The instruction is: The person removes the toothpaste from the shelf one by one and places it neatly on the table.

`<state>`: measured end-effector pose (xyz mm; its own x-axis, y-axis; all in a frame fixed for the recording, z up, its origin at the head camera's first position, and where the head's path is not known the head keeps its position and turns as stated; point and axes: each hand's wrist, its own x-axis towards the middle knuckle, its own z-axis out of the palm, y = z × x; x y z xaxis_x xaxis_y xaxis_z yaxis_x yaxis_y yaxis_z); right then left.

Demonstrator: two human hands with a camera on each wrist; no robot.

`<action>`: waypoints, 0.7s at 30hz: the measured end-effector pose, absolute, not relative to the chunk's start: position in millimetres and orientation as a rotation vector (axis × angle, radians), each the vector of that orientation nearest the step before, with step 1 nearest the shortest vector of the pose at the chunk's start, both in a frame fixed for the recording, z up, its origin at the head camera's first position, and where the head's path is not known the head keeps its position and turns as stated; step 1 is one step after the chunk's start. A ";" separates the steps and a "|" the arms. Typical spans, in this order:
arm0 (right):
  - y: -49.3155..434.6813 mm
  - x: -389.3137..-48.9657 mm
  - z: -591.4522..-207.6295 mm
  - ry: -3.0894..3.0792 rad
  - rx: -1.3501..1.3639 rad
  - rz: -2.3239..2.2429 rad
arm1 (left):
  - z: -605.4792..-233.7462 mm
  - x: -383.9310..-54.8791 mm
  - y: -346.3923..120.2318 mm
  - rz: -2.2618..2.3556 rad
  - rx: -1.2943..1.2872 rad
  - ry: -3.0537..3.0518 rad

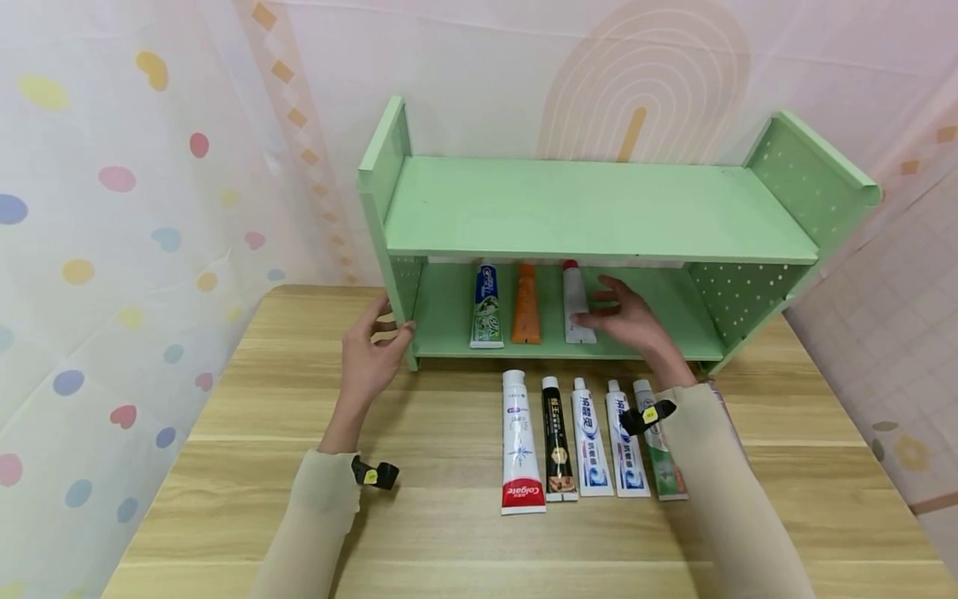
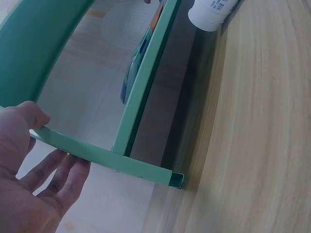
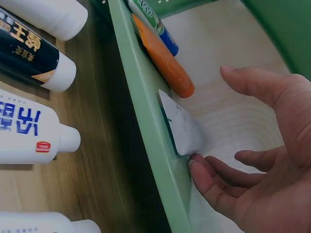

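In the head view, my left hand (image 1: 370,353) holds the left side panel of a green two-tier shelf (image 1: 599,208). The left wrist view shows thumb and fingers on opposite sides of that panel's edge (image 2: 99,154). On the lower tier lie a blue-and-green toothpaste tube (image 1: 487,308), an orange tube (image 1: 526,306) and a white tube with a red cap (image 1: 575,304). My right hand (image 1: 632,320) is at the white tube's right side, its fingers spread. In the right wrist view, one fingertip is right at the corner of the white tube (image 3: 181,124).
A row of toothpaste tubes lies on the wooden table (image 1: 449,549) before the shelf: a red-and-white Colgate tube (image 1: 521,449), a black tube (image 1: 558,441), two white-and-blue tubes (image 1: 592,441) and a green-and-grey tube (image 1: 662,457). Patterned cloth (image 1: 187,166) hangs behind.
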<state>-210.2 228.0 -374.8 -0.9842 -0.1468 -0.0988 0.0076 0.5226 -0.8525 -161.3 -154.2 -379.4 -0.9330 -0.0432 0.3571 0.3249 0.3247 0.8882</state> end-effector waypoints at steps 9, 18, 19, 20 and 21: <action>220.5 -225.8 -381.5 2.640 0.029 -1.467 | -380.5 -162.0 -153.8 -1.637 -0.255 -2.278; 208.6 -228.4 -382.6 2.759 0.103 -1.373 | -380.1 -161.5 -153.2 -1.647 -0.246 -2.270; 207.6 -228.2 -381.7 2.764 0.108 -1.354 | -380.3 -161.6 -153.2 -1.647 -0.246 -2.270; 206.8 -228.1 -380.8 2.765 0.115 -1.334 | -380.5 -161.7 -153.2 -1.647 -0.248 -2.270; 206.4 -228.0 -380.1 2.761 0.120 -1.318 | -380.9 -161.8 -153.2 -1.648 -0.250 -2.270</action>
